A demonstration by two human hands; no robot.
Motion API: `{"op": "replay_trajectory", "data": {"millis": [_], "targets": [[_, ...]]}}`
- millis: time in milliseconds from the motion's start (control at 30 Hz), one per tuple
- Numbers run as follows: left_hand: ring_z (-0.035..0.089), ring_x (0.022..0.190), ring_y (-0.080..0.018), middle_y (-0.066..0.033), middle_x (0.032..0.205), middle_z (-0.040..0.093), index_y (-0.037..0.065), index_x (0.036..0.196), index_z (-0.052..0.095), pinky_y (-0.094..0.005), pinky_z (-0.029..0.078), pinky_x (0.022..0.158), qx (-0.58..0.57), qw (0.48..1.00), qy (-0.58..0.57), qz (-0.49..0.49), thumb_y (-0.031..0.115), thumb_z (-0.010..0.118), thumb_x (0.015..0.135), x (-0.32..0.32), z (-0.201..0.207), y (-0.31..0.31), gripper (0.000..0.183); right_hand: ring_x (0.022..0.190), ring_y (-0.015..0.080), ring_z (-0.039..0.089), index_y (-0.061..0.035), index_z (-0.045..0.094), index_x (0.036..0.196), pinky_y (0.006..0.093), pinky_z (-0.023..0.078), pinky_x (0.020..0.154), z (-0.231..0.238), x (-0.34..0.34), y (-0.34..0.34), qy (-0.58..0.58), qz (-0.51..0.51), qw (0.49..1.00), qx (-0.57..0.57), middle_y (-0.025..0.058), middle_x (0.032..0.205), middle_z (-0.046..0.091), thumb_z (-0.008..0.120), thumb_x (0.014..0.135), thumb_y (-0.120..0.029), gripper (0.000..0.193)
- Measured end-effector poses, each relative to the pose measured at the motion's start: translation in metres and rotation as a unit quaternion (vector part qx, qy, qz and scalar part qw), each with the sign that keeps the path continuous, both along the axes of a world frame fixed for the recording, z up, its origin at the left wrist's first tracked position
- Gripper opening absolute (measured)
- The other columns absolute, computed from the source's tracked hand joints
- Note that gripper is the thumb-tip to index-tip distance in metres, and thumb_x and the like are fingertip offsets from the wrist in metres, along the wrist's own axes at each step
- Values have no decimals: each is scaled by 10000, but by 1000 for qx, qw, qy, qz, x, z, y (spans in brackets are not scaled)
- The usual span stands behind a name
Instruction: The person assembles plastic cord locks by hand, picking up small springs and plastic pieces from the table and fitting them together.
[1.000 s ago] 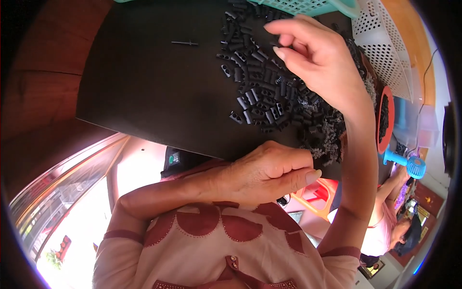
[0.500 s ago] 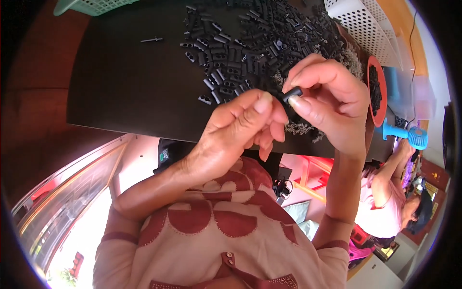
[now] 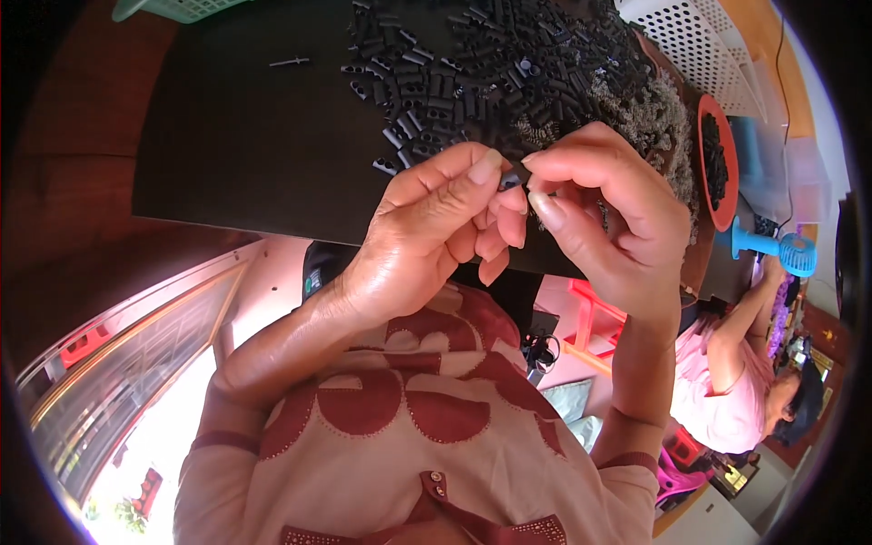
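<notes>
My left hand (image 3: 436, 227) is closed, its thumb and fingers pinching a small black plastic cylinder (image 3: 510, 183) that mostly hides behind the fingertips. Just to its right is my right hand (image 3: 618, 213), curled, with thumb and forefinger a little apart around the cylinder's near side; nothing shows between those fingertips. Both hands hover over the front part of the dark table (image 3: 245, 145). Beyond them spreads a heap of black plastic cylinders (image 3: 436, 91), several with round holes. A pile of small metal springs (image 3: 649, 118) lies behind my right hand.
A thin dark pin (image 3: 290, 62) lies alone at the left. An orange bowl (image 3: 728, 182) of black parts sits at the right, near a white perforated basket (image 3: 690, 41) and a small blue fan (image 3: 795, 254). A green basket (image 3: 186, 7) stands far left. Another person (image 3: 727, 381) sits at right.
The black cylinder has passed from my right fingertips into my left fingers. My right thumb and forefinger have parted, and the view has shifted slightly.
</notes>
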State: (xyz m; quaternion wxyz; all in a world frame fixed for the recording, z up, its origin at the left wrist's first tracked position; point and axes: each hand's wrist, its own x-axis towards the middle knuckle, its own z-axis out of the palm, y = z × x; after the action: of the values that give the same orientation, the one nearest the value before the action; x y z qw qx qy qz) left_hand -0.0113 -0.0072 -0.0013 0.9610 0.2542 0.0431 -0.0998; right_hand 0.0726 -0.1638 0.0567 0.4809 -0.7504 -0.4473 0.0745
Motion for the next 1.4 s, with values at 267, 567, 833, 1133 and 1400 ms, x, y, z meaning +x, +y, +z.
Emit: {"op": "replay_trajectory", "data": {"millis": [267,567,833,1133,1400], "targets": [[520,613,-92,-54,751,587,38,925,564,-259,453,539,26,1000,9,-5,306,431,1014,0,2,-1,312,631,38,463,23,614,907,176,348,530,-5,-3,2,16,-19,1000,1,38,832,562,652,810,49,107],[529,633,-80,-44,791,602,32,941,572,-241,463,550,33,999,-12,-26,302,478,998,-1,1,0,292,598,62,445,16,601,878,195,335,501,-9,-10,-3,-27,-22,999,6,45,803,553,662,805,39,97],[533,641,-88,-48,797,598,21,986,555,-245,454,553,114,992,-28,-37,337,484,989,-1,1,-1,324,599,121,495,17,613,916,229,392,515,-5,-13,-4,-109,-21,994,-15,80,815,563,673,785,43,146],[499,629,-83,-31,748,577,26,901,557,-228,413,546,124,988,-50,-72,294,574,950,0,6,4,273,543,237,555,-27,624,924,315,437,470,4,-14,-2,-157,-24,985,-65,84,741,552,706,689,-9,250],[498,603,-94,-39,727,584,-5,977,564,-242,420,550,87,993,-39,-68,305,564,954,3,5,6,311,507,194,530,38,624,956,290,411,447,6,-9,10,-162,5,986,-25,92,707,545,659,752,28,207]]}}
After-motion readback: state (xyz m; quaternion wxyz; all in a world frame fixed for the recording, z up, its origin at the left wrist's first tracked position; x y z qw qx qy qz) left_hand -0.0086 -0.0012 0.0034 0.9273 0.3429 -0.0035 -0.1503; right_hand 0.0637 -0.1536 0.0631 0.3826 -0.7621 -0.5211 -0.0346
